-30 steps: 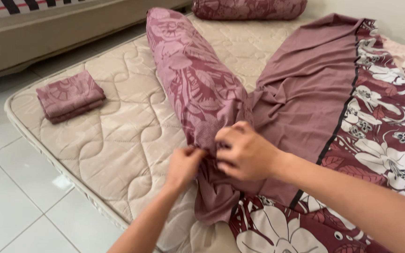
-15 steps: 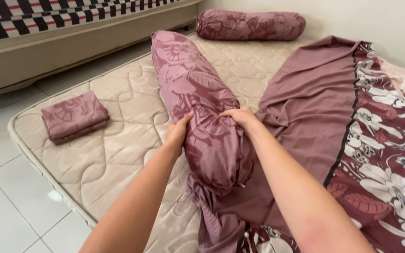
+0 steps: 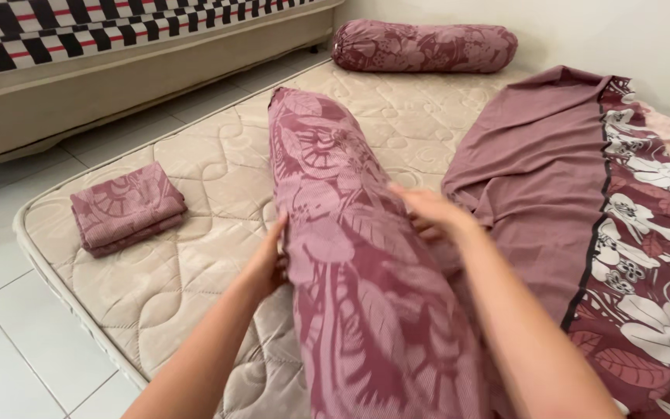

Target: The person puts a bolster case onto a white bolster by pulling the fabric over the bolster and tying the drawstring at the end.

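Bolster [image 3: 350, 256]: mauve, pale leaf print. Sheet [image 3: 568, 194]: plain mauve (floral maroon-and-white border). Mattress [image 3: 195, 225]: beige, apparently quilted swirls.

A long mauve bolster [image 3: 350, 256] runs down the middle of a quilted beige mattress [image 3: 195, 209], splitting the open surface in two. The left hand [image 3: 267, 264] and right hand [image 3: 432, 216] press against its sides. Left of the bolster, bare mattress lies open up to a folded cloth stack [image 3: 128, 208] near the edge. Right of it, a spread floral sheet [image 3: 583, 202] covers the surface. A second bolster [image 3: 424, 46] blocks the far end.
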